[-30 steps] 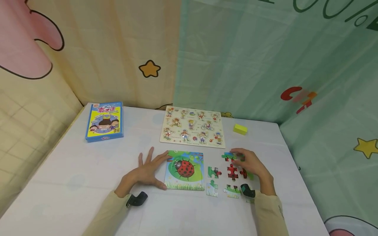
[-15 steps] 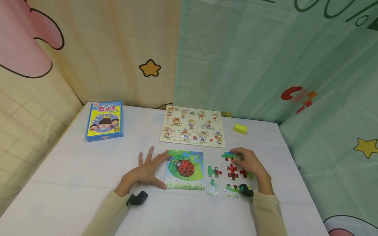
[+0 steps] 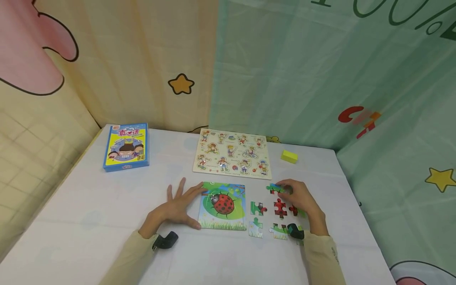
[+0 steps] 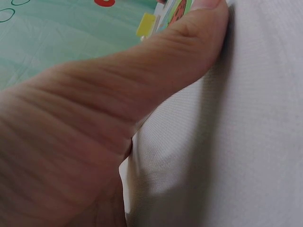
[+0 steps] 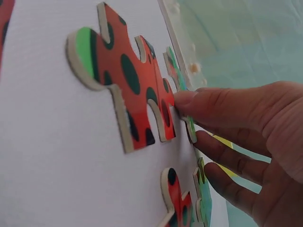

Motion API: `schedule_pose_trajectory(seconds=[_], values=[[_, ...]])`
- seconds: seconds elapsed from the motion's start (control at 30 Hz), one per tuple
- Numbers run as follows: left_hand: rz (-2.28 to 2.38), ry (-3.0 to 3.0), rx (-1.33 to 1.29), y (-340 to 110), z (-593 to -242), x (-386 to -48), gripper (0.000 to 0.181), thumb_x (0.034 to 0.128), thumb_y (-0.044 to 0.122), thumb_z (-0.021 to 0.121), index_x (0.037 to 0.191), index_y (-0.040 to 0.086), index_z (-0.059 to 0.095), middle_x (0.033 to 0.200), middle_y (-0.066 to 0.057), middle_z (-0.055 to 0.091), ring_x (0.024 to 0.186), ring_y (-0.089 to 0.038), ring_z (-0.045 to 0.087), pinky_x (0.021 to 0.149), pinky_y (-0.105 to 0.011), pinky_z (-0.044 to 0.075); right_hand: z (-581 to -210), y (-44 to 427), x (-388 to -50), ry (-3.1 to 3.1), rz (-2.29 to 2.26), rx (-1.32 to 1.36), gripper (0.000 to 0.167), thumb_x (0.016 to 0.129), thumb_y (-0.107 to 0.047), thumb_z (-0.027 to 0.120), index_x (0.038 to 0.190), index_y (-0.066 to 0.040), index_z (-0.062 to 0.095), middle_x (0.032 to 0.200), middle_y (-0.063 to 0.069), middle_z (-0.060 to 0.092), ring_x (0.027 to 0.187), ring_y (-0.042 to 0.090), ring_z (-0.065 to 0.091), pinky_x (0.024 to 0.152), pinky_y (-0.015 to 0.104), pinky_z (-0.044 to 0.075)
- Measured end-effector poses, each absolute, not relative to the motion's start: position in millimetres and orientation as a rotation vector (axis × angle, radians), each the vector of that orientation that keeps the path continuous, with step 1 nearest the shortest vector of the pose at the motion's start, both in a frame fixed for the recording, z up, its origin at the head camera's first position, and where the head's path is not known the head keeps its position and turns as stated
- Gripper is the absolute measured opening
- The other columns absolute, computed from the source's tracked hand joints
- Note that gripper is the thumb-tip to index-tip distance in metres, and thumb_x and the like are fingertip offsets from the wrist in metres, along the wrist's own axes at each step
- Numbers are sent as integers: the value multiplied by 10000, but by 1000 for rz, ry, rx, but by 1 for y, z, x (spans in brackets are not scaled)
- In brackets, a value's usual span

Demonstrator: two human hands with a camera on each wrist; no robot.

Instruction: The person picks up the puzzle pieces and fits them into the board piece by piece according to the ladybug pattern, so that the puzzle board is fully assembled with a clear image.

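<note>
One white table (image 3: 89, 245) holds everything, and the ladybug board (image 3: 223, 205) on it looks unmoved. Left hand (image 3: 171, 208) lies at its left edge, fingers spread, thumb at the lower corner and fingertips at the upper. Right hand (image 3: 302, 196) has drifted slightly toward the board, bringing along the top puzzle piece (image 3: 273, 187), pinched between thumb and fingers; I take that to be the piece being worked.

Thumb and palm fill much of the left wrist view, masking the other fingers. Right hand hides part of the spotted piece (image 3: 293, 210), and the wrist camera (image 3: 295, 231) covers pieces below it. Whether the pinched piece is off the table, I cannot tell.
</note>
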State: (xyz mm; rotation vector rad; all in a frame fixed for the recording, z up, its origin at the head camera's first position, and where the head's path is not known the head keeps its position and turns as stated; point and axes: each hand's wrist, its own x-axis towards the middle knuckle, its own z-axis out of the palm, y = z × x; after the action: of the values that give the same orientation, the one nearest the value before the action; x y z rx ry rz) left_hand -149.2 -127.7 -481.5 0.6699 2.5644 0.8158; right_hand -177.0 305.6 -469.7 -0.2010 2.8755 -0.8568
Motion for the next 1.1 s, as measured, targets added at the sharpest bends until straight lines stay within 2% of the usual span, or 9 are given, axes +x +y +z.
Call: schedule_pose_trajectory(seconds=[0.27, 0.53, 0.73, 1.1], values=[[832, 2562, 673, -127, -480, -150, 1124, 629, 495, 918, 1554, 214, 344, 1691, -69, 147, 1481, -523, -206, 1057, -775, -205, -468, 304, -179, 2875, -866, -211, 335, 907, -216, 748, 1217, -101, 694, 1222, 134, 674, 1078, 296, 624, 953, 520, 523], [843, 2564, 665, -128, -479, -148, 1129, 621, 487, 925, 1552, 212, 349, 1690, -69, 154, 1484, -526, -192, 1058, -781, -197, -464, 291, -180, 2878, -946, -366, 225, 897, -190, 761, 1108, -114, 743, 1218, 108, 683, 1059, 281, 643, 949, 512, 528], [826, 2568, 661, -129, -480, -149, 1135, 616, 498, 924, 1553, 213, 349, 1690, -72, 154, 1482, -529, -193, 1057, -780, -200, -465, 278, -179, 2858, -935, -423, 213, 902, -199, 754, 1106, -136, 750, 1237, 93, 677, 1080, 277, 648, 974, 513, 517], [836, 2570, 676, -128, -479, -148, 1135, 614, 497, 925, 1549, 200, 354, 1687, -83, 162, 1479, -539, -186, 1054, -789, -188, -464, 255, -177, 2851, -924, -566, 200, 903, -202, 755, 1093, -139, 756, 1198, 65, 695, 1025, 238, 673, 932, 476, 543]])
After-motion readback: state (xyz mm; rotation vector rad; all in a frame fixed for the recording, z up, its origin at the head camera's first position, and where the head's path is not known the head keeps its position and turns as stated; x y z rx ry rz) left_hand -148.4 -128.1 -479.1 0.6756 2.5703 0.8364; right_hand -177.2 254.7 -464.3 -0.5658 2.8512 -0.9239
